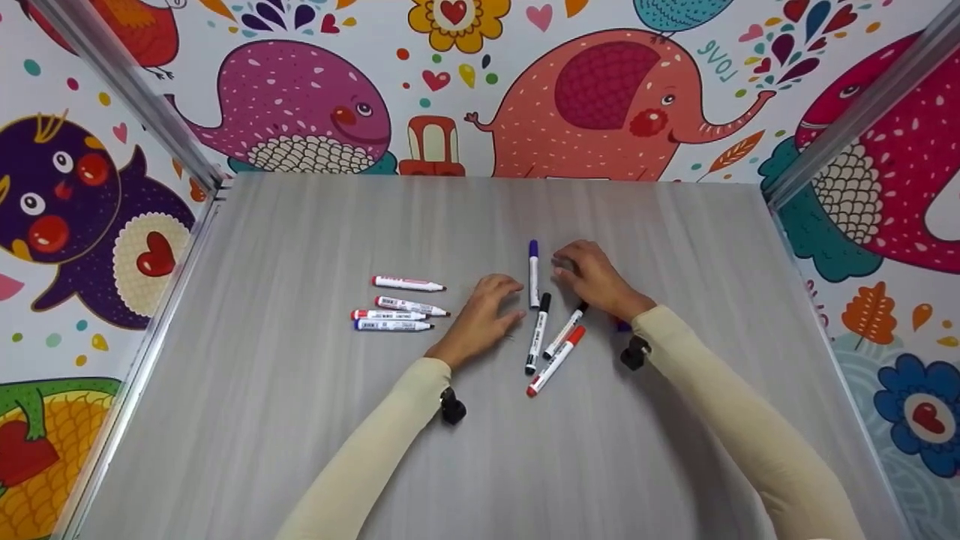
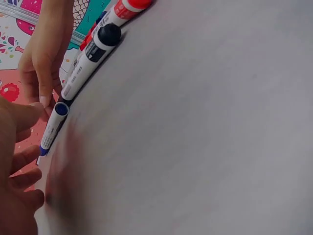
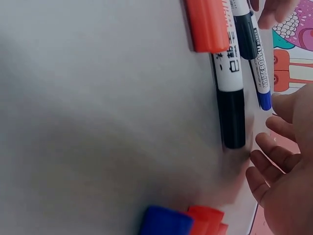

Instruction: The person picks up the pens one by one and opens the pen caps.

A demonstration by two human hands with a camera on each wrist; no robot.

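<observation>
Markers lie loose on smooth grey table [image 1: 300,420]; left hand [image 1: 484,311] and right hand [image 1: 592,277], fingers relaxed, flank blue-capped marker [image 1: 533,271], gripping nothing.

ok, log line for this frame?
left hand: open, beside blue marker | right hand: open, over markers | four markers grouped left | table

Bright, even light; soft shadows; blurry close-up wrist views.

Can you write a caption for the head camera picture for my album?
Two hands, left hand and right hand, hover by a blue-capped marker on a grey table.
</observation>
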